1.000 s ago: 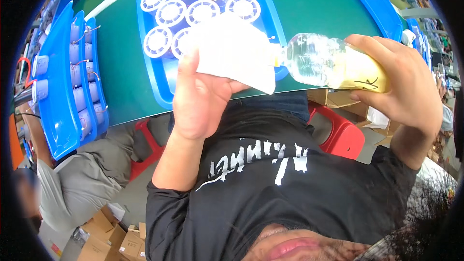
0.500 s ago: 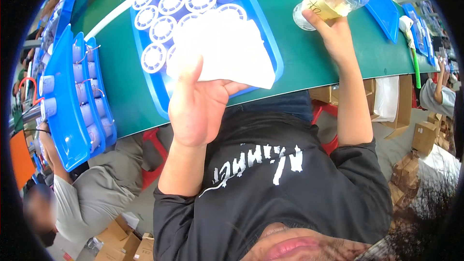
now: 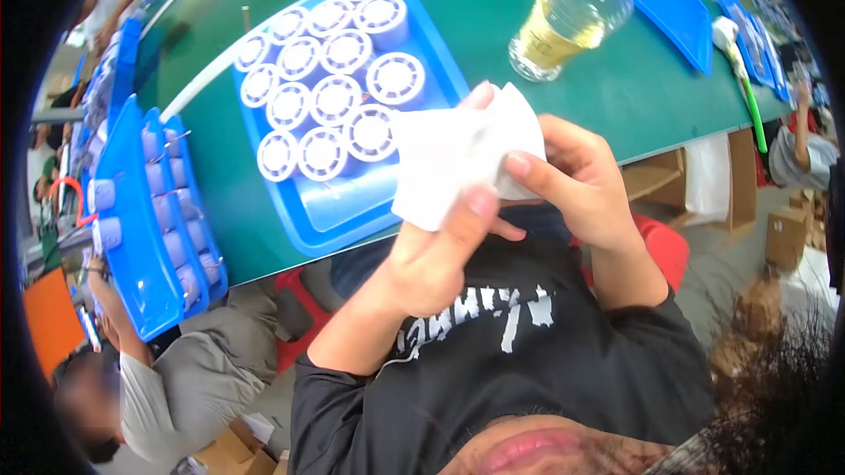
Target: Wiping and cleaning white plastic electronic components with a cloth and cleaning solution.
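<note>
Between my two hands is a white cloth or sheet of paper (image 3: pixel 440 154), bent where the fingers press it. My left hand (image 3: pixel 444 250) grips its lower edge with the thumb on top. My right hand (image 3: pixel 576 176) pinches its right side, thumb across the front. Just beyond, a blue tray (image 3: pixel 304 242) carries several white round parts with slotted tops (image 3: pixel 334 98). A clear bottle (image 3: pixel 563 22) with a yellow label and white cap stands on the green table beyond my right hand.
To the left, stacked blue trays (image 3: pixel 132 237) hold more white parts beside a seated person in grey (image 3: pixel 202 360). Another blue tray (image 3: pixel 673 8) lies at the far right, near a green-handled tool (image 3: pixel 753 110). Cardboard boxes (image 3: pixel 785 242) stand on the floor at right.
My right hand has let go of the bottle, which now stands on the table, and has taken hold of the white sheet. My left hand has moved right with the sheet, uncovering more parts.
</note>
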A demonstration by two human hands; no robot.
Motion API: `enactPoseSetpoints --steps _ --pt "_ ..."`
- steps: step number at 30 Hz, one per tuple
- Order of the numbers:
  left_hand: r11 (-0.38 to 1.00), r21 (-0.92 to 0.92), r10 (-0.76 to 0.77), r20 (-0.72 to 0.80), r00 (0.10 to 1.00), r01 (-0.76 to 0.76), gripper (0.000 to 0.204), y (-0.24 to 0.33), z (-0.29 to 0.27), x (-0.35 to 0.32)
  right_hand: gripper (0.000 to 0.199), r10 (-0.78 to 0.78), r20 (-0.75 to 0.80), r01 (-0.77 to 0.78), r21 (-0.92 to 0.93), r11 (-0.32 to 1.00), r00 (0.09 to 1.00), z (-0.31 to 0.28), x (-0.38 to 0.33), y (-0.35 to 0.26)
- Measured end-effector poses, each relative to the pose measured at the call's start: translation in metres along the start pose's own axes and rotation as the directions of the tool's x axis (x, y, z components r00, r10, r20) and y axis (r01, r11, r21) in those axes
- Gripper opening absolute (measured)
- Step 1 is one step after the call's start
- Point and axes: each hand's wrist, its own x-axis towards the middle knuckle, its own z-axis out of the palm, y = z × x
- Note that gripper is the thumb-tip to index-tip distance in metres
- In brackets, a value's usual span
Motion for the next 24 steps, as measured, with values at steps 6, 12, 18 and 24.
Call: enactPoseSetpoints --steps 6,12,18,24 --pt "0.987 0.164 0.002 -0.040 0.999 0.004 0.041 -0.013 -0.026 -0.011 0.031 -0.144 0.053 0.139 0.080 0.987 0.988 0.014 -0.005 0.002" --pt "0.957 -0.152 -0.250 -0.003 0.968 0.247 0.066 -0.019 -0.021 -0.015 0.037 -0.153 0.094 0.150 0.040 0.988 0.984 0.013 -0.004 0.004" --pt "0.924 -0.374 -0.062 0.038 0.997 0.072 0.045 -0.018 -0.023 -0.006 0.038 -0.101 0.090 0.094 0.074 0.993 0.991 0.010 -0.004 0.008" --pt "0.890 -0.455 -0.073 -0.105 0.992 0.017 0.038 -0.018 -0.024 0.002 0.045 0.009 0.109 -0.003 -0.053 0.999 0.994 -0.012 -0.013 0.007"
